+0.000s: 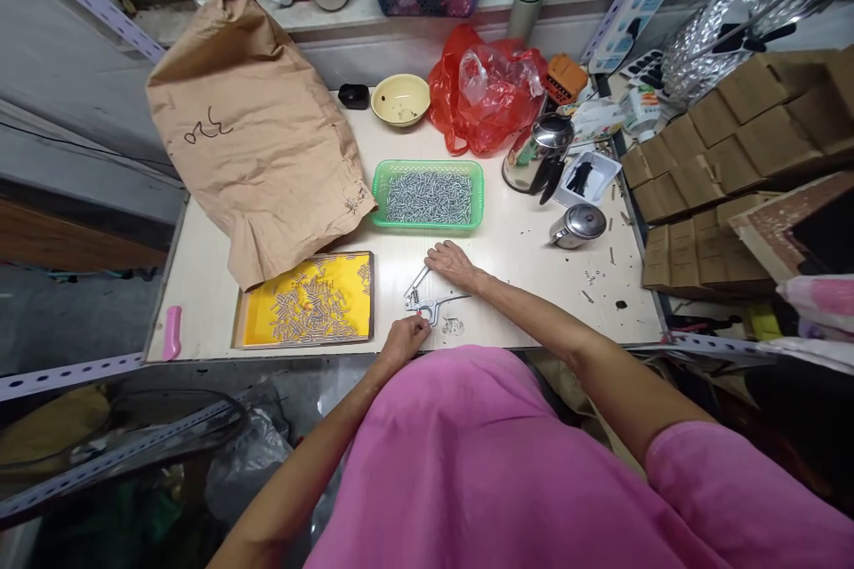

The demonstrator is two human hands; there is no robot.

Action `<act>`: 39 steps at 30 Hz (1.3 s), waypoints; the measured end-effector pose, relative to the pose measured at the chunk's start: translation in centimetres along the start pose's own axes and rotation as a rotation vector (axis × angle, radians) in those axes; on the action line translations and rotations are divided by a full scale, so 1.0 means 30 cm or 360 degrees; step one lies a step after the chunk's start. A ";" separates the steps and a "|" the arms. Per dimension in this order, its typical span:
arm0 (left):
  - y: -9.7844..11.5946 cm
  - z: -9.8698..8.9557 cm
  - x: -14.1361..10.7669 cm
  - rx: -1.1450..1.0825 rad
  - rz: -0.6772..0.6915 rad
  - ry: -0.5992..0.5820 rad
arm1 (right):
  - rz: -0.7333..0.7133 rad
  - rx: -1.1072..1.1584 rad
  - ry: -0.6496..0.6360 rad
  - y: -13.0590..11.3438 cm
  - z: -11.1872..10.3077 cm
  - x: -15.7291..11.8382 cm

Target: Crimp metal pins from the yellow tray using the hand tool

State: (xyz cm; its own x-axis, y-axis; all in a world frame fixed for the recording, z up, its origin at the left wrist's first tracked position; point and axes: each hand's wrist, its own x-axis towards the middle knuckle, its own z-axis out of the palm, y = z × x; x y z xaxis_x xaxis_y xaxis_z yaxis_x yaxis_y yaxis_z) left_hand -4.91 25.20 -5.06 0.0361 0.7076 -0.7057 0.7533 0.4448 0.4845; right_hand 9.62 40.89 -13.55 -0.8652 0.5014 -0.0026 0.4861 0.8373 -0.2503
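Observation:
A small metal hand press tool (427, 297) lies on the pale table (520, 249) near its front edge. My right hand (451, 264) rests on the tool's upper handle. My left hand (404, 340) pinches a small part at the tool's jaw. A little heap of tiny metal parts (453, 326) lies just right of the jaw. Behind the tool, a green basket (428, 194) is full of small metal pins. To the left, a yellow-lined tray (308, 302) holds several scattered pins.
A big brown paper sack (253, 124) lies at the left rear. A yellow bowl (400, 100), red plastic bag (484, 93), steel kettle (539, 154) and its lid (579, 225) stand behind. Cardboard boxes (727, 160) are stacked right. A pink knife (173, 332) lies front left.

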 end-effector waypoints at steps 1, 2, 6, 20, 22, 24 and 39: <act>0.000 0.003 0.000 -0.0269 -0.0150 0.0035 | 0.0021 0.0005 -0.0003 -0.007 0.002 -0.006; -0.002 0.008 0.001 -0.0592 -0.0312 0.0073 | 0.0041 0.0007 -0.0006 -0.013 0.004 -0.014; -0.019 0.029 0.005 -0.1440 -0.0667 0.0309 | 0.0150 0.0008 -0.0025 -0.030 0.007 -0.054; -0.037 0.030 0.025 -0.1339 -0.0930 0.0328 | 0.0353 0.0018 -0.0036 -0.058 0.032 -0.089; -0.035 0.029 0.027 -0.1317 -0.0942 0.0296 | 0.0370 0.0021 -0.0046 -0.061 0.028 -0.090; -0.035 0.029 0.032 -0.1277 -0.0938 0.0265 | 0.0380 0.0026 -0.0050 -0.064 0.024 -0.093; -0.072 0.051 0.046 -0.0874 -0.0714 0.0097 | 0.0462 0.0092 -0.0113 -0.082 0.027 -0.113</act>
State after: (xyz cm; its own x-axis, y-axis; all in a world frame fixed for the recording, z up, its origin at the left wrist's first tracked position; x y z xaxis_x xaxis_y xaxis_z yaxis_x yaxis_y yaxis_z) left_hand -5.49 24.38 -7.87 -0.2487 0.4135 -0.8759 0.2463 0.9016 0.3556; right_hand 11.26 36.96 -13.73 -0.6987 0.6997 -0.1493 0.7081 0.6465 -0.2840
